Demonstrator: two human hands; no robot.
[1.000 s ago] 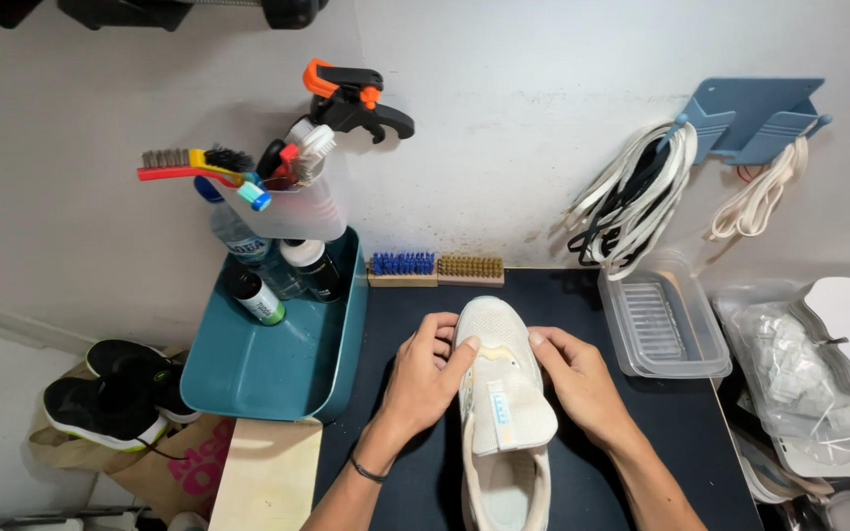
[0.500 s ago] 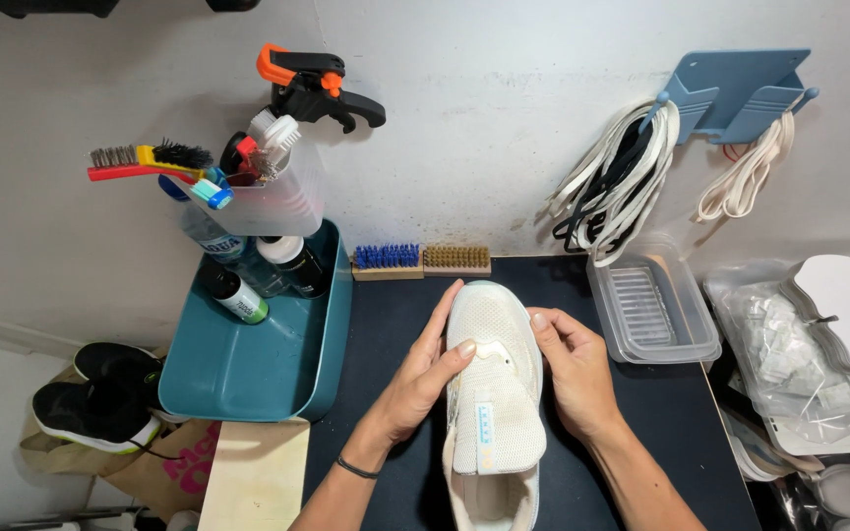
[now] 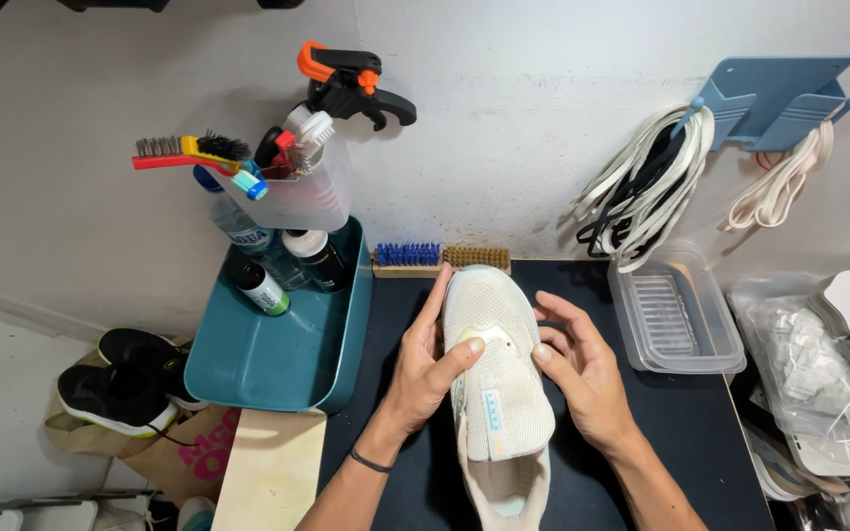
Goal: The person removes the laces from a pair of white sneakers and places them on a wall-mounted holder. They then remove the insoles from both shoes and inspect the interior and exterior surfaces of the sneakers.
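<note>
A white mesh sneaker (image 3: 492,383) without laces lies toe away from me on the black table top (image 3: 681,423), its tongue folded forward over the upper. My left hand (image 3: 422,369) holds the shoe's left side, thumb pressed on the top near the tongue's base and fingers stretched along the toe. My right hand (image 3: 582,369) cups the right side, with the thumb tip touching the upper and the fingers curled loosely above it.
A teal tub (image 3: 277,344) with bottles stands to the left, a clear cup of brushes (image 3: 297,187) above it. Two scrub brushes (image 3: 442,259) lie by the wall. A clear plastic container (image 3: 676,320) sits right. Laces (image 3: 641,197) hang on wall hooks. Black shoes (image 3: 120,383) lie lower left.
Both hands shifted along the shoe: the left fingers stretched forward over the toe, the right fingers lifted off the side. The shoe stayed flat on the table.
</note>
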